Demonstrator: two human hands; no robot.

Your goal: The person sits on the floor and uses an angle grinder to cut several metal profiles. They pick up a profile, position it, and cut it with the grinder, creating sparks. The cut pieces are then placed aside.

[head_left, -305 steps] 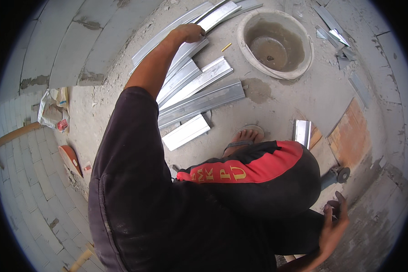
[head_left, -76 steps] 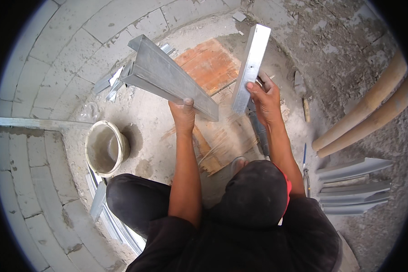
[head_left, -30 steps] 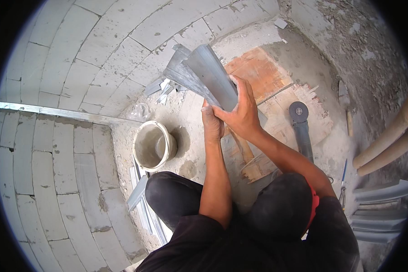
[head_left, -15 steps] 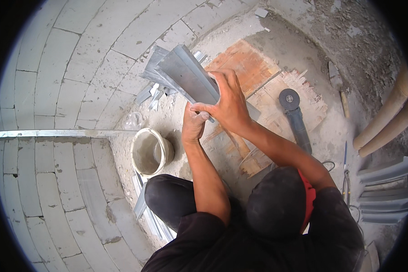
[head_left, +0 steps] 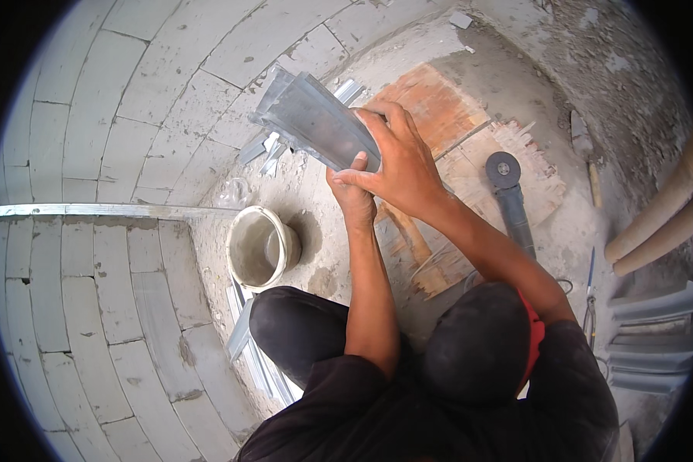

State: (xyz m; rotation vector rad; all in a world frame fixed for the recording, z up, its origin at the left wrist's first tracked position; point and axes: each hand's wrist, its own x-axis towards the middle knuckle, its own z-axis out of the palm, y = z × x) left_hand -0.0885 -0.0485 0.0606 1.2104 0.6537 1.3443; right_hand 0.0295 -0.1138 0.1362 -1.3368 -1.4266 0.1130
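We grip a bundle of metal strips (head_left: 316, 127) above the floor: right hand (head_left: 400, 165) clasps it on top, left hand (head_left: 352, 196) fingers curl underneath. Bucket (head_left: 260, 248) nearby.

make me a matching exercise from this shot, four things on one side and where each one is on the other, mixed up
Things:
1. metal profile pieces
2. bucket
3. angle grinder
4. stacked metal channels

Places:
a. on the ground to the right of the right hand
b. at the far right edge of the view
c. gripped in both hands, the left hand underneath
d. on the ground by the block wall, left of the left forearm

Pairs: 1-c, 2-d, 3-a, 4-b
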